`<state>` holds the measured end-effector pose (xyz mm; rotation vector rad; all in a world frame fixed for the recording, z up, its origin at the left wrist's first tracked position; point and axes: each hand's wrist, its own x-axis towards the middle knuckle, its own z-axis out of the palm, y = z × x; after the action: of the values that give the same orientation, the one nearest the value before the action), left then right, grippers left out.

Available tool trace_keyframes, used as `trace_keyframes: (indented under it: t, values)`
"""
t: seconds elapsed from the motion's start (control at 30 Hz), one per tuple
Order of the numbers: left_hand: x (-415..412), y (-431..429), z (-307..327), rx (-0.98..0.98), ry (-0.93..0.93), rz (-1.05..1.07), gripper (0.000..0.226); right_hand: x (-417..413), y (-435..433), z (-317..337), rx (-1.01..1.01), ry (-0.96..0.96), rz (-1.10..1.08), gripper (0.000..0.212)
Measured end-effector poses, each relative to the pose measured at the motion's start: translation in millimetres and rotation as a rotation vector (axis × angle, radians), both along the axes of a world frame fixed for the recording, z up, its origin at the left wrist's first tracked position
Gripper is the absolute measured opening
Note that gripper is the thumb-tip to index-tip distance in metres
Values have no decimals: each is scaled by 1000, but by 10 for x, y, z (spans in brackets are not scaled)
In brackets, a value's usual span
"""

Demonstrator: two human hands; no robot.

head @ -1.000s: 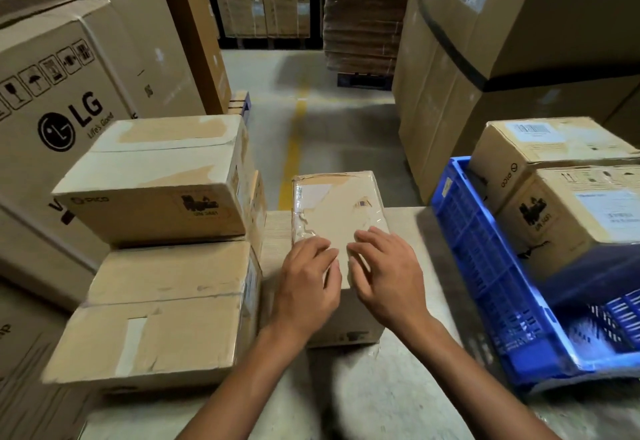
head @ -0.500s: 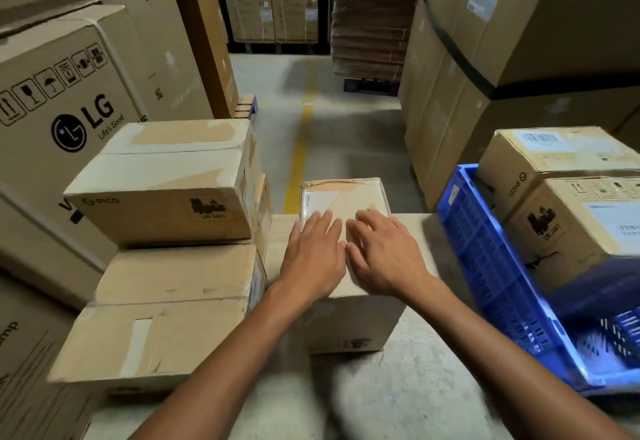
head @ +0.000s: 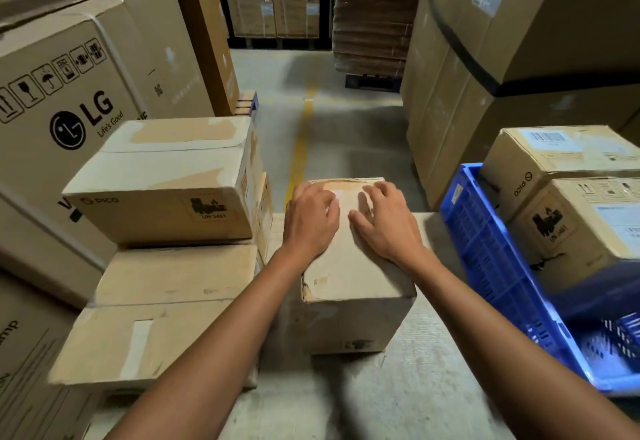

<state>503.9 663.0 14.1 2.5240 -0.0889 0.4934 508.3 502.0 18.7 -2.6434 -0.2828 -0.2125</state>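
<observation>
A taped brown cardboard box (head: 353,287) stands on the grey table (head: 346,401) straight ahead of me. My left hand (head: 310,221) lies on the left half of its top, fingers reaching toward the far edge. My right hand (head: 388,221) lies on the right half, fingers slightly bent on the taped surface near the far edge. Neither hand wraps round the box; both rest flat on the lid.
Two stacked cardboard boxes (head: 162,249) stand on the left of the table. A blue plastic crate (head: 498,266) on the right holds two more boxes (head: 581,232). Large LG cartons (head: 69,100) and tall stacks flank a floor aisle with a yellow line (head: 301,149).
Both hands have slid forward along the box top, from its near part to its far edge, and moved slightly apart. The view has come closer to the box.
</observation>
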Motion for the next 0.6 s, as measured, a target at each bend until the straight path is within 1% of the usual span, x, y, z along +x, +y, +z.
trace_keyframes:
  t: [0.03,0.07,0.1,0.13,0.2,0.23,0.27,0.3,0.37,0.4,0.43,0.5,0.57,0.6]
  values:
    - [20,11,-65,-96,-16,80,40,-4,-12,-14,83,16,-74,61]
    - [33,25,-116,-210,16,168,47,4,-42,-22,176,64,-155,68]
    - [58,59,-174,-378,112,235,53,19,-85,-30,284,150,-228,70]
    - [66,81,-186,-595,248,278,58,33,-134,-46,403,278,-278,69]
    - [39,104,-186,-1074,525,276,60,-1,-198,-69,715,584,-322,62]
    - [-4,106,-167,-1226,601,239,61,-35,-217,-85,883,682,-328,62]
    - [-70,101,-122,-1295,636,193,62,-76,-234,-98,987,708,-321,65]
    - [-118,107,-107,-1328,655,136,63,-133,-238,-84,1035,702,-298,68]
    - [-175,123,-70,-1350,655,45,70,-242,-244,-28,1079,675,-238,70]
    - [-220,126,-28,-1364,626,5,74,-290,-246,14,1112,657,-217,68]
    - [-246,139,-12,-1384,584,-30,76,-345,-241,74,1163,623,-207,66]
    - [-281,143,1,-1421,470,-83,76,-401,-251,140,1258,493,-190,62]
    - [-332,134,8,-1446,329,-75,67,-402,-266,162,1336,354,-255,56]
    - [-352,135,-13,-1464,267,-55,61,-386,-279,142,1367,333,-304,56]
